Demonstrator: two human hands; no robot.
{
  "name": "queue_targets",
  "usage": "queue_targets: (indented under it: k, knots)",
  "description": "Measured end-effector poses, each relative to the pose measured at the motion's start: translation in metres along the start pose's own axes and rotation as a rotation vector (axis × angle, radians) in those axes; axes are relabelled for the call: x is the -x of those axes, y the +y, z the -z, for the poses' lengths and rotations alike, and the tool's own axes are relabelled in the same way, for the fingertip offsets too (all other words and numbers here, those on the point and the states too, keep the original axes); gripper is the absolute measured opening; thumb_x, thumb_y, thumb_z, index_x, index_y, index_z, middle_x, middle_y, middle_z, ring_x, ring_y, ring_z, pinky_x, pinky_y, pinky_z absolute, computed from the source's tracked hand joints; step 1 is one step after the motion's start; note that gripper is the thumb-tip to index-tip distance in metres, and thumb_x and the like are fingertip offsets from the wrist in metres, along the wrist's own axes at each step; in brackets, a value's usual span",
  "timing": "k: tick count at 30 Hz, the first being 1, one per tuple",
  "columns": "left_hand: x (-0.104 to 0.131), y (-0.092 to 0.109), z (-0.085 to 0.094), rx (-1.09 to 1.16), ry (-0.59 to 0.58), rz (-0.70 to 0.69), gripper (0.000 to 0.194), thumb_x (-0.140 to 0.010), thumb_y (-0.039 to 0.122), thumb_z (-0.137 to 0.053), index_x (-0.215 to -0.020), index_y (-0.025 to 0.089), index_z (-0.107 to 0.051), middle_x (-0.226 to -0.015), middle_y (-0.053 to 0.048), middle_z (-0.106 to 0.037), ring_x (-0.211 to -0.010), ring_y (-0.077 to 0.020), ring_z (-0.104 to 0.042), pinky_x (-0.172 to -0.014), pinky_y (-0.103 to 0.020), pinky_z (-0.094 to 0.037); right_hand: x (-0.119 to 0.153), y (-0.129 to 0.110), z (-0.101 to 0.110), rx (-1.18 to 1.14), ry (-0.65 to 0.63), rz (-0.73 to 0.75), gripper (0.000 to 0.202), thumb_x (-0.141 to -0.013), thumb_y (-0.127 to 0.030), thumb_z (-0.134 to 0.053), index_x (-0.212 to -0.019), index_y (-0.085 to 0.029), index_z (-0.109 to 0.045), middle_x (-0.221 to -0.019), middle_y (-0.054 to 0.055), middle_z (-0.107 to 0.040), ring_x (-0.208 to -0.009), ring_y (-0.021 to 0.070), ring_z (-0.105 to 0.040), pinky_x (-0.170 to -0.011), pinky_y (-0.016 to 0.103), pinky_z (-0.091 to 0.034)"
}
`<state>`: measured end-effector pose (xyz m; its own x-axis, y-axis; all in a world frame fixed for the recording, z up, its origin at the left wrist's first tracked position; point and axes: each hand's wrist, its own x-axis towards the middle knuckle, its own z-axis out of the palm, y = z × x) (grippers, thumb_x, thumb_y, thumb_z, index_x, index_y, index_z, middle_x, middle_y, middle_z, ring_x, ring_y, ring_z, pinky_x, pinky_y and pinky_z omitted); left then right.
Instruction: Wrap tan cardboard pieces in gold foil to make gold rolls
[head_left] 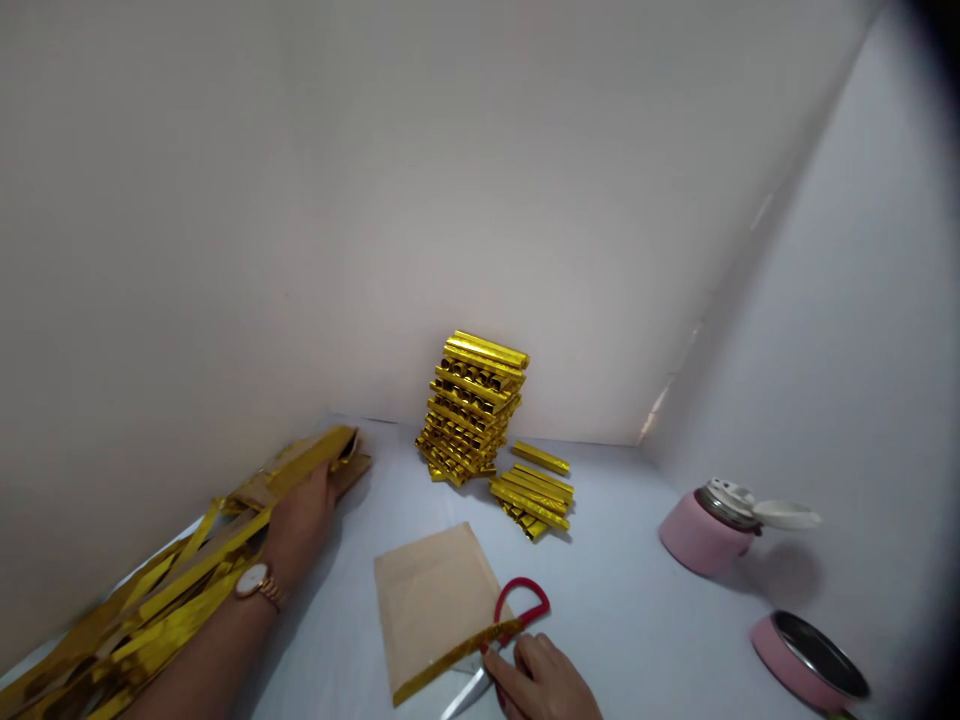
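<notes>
The head view is showing the left hand (300, 515) resting in a long heap of shiny gold strips and brown sheeting (161, 640), its fingertips hidden, so whether they are gripping anything I cannot tell. The right hand (544, 675) is bending its fingers close together where a narrow gold foil strip (450, 664) is crossing red-handled metal scissors (534, 612); which one they are holding is unclear. That strip is lying along the near edge of a flat tan square card (435, 590). The step in hand seems to be handling strip material, and the next move is probably calling for a sure pinch, free of the blades. On the white tabletop (322, 650), a crisscross stack of gold tubes (472, 405) is standing beside a smaller gold tube pile (532, 495); a pink container with a white flip top (697, 540) is sitting rightward, and pale walls (480, 200) are enclosing everything.
</notes>
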<state>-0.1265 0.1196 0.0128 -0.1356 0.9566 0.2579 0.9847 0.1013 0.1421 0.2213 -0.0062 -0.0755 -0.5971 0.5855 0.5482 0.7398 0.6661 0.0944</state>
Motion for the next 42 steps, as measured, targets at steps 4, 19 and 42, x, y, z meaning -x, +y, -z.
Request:
queue_targets:
  k: [4,19,42]
  knots:
    - [0.003,0.001,0.0,0.012,0.018,-0.044,0.035,-0.094,0.011,-0.033,-0.124,0.009,-0.05,-0.112,-0.015,-0.062,-0.103,-0.026,-0.061,-0.088,-0.035,-0.045,0.0,0.001,-0.001,0.008,0.012,-0.007,0.043,-0.075,-0.004,-0.052,-0.112,-0.025,-0.059,-0.069,0.001,-0.055,-0.057,0.0155,-0.052,-0.05,0.024,-0.041]
    - [0.021,0.025,0.0,0.054,0.072,-0.214,0.046,-0.091,0.018,-0.039,-0.134,0.001,-0.039,-0.14,-0.029,-0.037,-0.131,-0.0431,-0.031,-0.098,-0.063,-0.029,-0.003,-0.001,0.002,-0.027,-0.035,-0.02,0.042,-0.075,-0.004,-0.05,-0.113,-0.023,-0.057,-0.073,0.003,-0.055,-0.06,0.0168,-0.053,-0.052,0.024,-0.042]
    - [0.119,0.074,0.001,0.475,-0.51,-1.046,0.055,-0.096,0.043,-0.043,-0.146,0.033,-0.023,-0.146,-0.007,-0.036,-0.134,-0.0297,-0.031,-0.109,-0.05,-0.021,-0.014,-0.009,0.022,-0.035,-0.07,-0.046,0.036,-0.082,-0.009,-0.048,-0.114,-0.023,-0.057,-0.072,0.004,-0.057,-0.062,0.0173,-0.054,-0.053,0.024,-0.041]
